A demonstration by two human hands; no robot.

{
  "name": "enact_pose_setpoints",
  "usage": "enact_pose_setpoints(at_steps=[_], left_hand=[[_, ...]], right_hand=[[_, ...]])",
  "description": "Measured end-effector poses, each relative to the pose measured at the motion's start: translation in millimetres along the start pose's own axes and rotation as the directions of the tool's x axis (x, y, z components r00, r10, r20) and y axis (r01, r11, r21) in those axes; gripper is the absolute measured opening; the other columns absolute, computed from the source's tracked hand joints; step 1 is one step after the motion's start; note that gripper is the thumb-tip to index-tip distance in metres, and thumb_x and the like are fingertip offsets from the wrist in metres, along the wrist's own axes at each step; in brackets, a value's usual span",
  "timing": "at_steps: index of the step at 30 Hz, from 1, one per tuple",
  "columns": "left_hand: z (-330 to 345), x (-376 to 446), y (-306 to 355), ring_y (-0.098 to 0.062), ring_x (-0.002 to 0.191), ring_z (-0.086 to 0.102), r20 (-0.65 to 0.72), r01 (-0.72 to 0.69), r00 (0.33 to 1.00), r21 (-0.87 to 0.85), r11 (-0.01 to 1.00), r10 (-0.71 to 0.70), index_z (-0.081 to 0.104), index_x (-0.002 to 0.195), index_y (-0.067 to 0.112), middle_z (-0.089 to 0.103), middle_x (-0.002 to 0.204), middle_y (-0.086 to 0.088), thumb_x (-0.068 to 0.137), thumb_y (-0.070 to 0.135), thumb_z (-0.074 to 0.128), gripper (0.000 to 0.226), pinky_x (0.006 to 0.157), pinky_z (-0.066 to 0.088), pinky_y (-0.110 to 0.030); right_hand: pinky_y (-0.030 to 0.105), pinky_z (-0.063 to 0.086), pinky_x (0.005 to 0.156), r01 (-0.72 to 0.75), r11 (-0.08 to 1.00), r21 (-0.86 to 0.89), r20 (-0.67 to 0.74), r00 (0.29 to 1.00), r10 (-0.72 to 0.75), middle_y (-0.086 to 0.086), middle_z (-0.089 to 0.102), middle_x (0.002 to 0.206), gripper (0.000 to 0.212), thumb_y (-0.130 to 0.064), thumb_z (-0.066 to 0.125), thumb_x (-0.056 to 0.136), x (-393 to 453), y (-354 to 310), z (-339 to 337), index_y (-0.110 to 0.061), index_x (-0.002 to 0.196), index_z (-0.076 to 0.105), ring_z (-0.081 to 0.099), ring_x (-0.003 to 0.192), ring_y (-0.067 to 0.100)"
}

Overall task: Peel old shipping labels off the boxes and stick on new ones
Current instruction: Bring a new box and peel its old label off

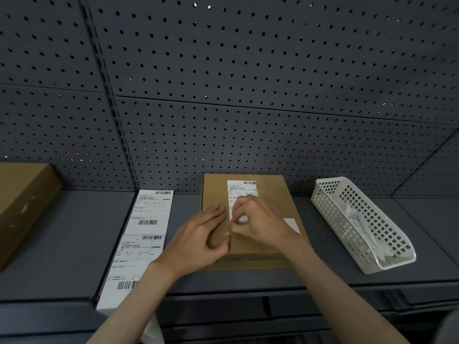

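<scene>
Where the two hands meet in the middle of the frame, a brown box (248, 219) lies flat on the gray shelf (62, 232). It has a white label (242, 189) with black bars on top. The right hand (258, 219) pinches the label's lower part, which is curled up. The left hand (201, 234) lies flat on the box, fingers spread. The right hand hides the label's low edge. A strip of new labels (146, 232) lies to the left, its near end cut off by an arm. Another box (22, 207) sits at far left, a white basket (360, 224) at right.
</scene>
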State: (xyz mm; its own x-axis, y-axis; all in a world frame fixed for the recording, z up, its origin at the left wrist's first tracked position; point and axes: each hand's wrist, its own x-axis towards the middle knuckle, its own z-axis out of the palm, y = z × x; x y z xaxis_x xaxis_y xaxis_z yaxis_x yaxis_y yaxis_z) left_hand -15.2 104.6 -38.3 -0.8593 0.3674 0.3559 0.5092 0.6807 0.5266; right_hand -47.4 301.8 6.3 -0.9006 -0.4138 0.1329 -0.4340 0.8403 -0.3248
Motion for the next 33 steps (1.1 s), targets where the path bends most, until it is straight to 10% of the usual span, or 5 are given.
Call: enact_pose_setpoints(at_steps=[33], left_hand=[[0.7, 0.8, -0.1, 0.015, 0.139, 0.026, -0.026, -0.002, 1.000, -0.012, 1.000, 0.002, 0.061, 0.137, 0.016, 0.049, 0.149, 0.014, 0.079, 0.050, 0.061, 0.067, 0.112, 0.014, -0.002]], right_hand=[[0.034, 0.050, 0.073, 0.055, 0.999, 0.000, -0.089, 0.995, -0.054, -0.008, 0.057, 0.092, 0.012, -0.023, 0.062, 0.089, -11.2, -12.3, 8.8, -0.013, 0.082, 0.064, 0.054, 0.089, 0.012]])
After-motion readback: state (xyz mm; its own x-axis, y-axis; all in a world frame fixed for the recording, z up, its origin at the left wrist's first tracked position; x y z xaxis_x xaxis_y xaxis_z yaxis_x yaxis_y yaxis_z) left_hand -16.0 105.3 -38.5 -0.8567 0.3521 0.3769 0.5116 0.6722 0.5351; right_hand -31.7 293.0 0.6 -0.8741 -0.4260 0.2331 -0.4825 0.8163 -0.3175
